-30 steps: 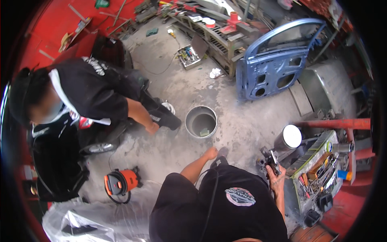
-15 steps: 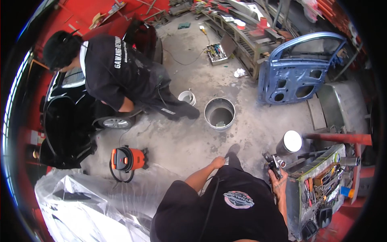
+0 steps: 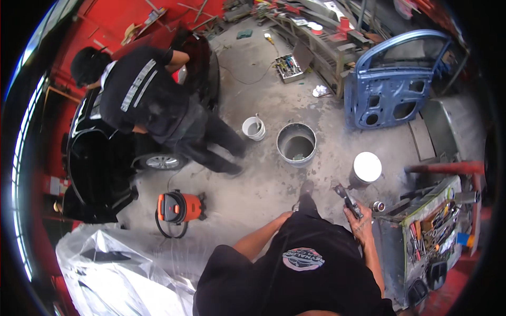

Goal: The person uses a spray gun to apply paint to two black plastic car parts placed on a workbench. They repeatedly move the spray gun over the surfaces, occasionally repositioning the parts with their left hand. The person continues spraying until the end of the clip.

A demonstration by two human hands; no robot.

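Observation:
My right hand [image 3: 360,225] is closed round the handle of a dark hand tool [image 3: 348,202], which points forward and left; its exact kind is not clear. Close by on the right stands a small round can [image 3: 378,206], apart from the hand. My left hand [image 3: 285,218] is low in front of my body, beside my thigh, with its fingers mostly hidden. Ahead of the tool is a tall drum with a white lid [image 3: 367,167].
A co-worker [image 3: 153,100] leans toward a black car [image 3: 100,158]. Ahead are an open grey bucket [image 3: 296,145] and a white pail [image 3: 254,128]. An orange shop vacuum [image 3: 181,207] sits left, behind plastic sheeting [image 3: 121,263]. A blue car door [image 3: 390,87] and a tool cart [image 3: 392,258] stand right.
My right hand has brought the tool slightly left, so the small can now shows apart from it. The co-worker has turned and bent toward the car, one arm reaching out over it.

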